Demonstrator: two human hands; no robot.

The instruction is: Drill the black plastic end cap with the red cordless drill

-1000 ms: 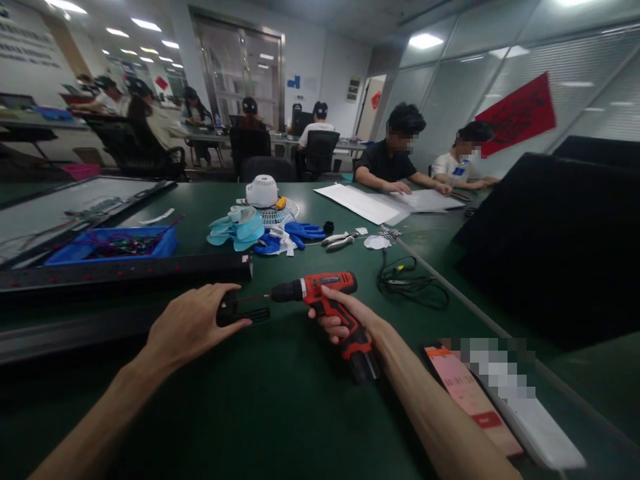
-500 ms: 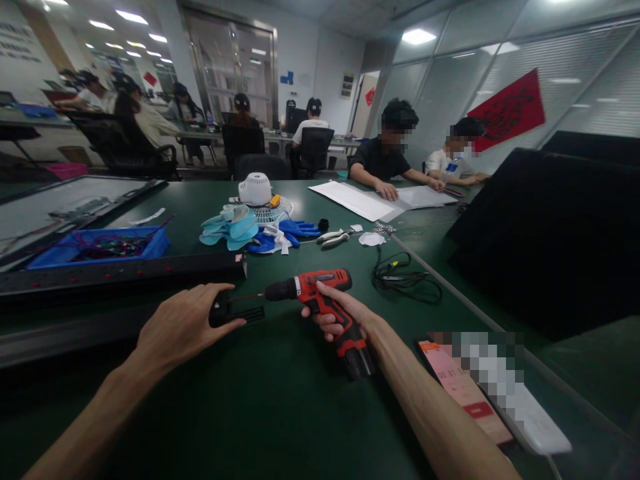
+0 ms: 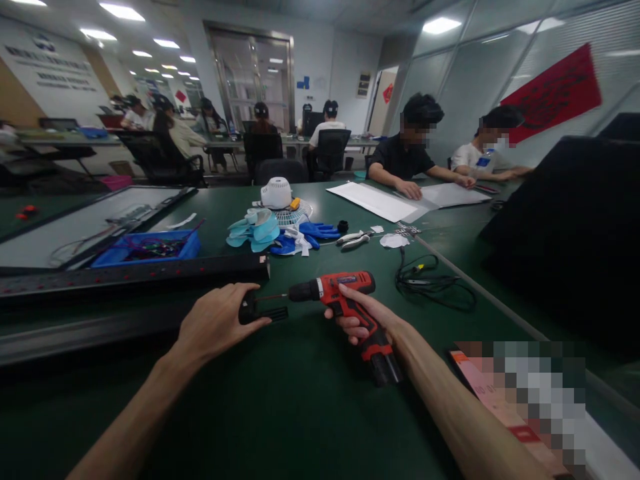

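My right hand [image 3: 357, 317] is wrapped round the grip of a red and black cordless drill [image 3: 345, 288], its chuck facing left. A long thin bit [image 3: 273, 296] runs from the chuck to a small black plastic part [image 3: 247, 307]. My left hand [image 3: 215, 323] grips that part between thumb and fingers, at the end of a long black bar [image 3: 115, 333] lying on the table. Most of the part is hidden by the hand, so I cannot tell how far the bit reaches into it.
Behind lie a long black housing [image 3: 150, 273], a blue tray [image 3: 187, 250] of wires, teal fan blades [image 3: 255, 230], blue gloves [image 3: 320, 231], pliers [image 3: 355, 240] and a coiled black cable [image 3: 435, 283]. A phone [image 3: 480, 383] lies at right. Two people sit at the far right side.
The whole view has shifted, first a little left and then back right. Both hands, the drill and the black part keep the same places relative to each other.
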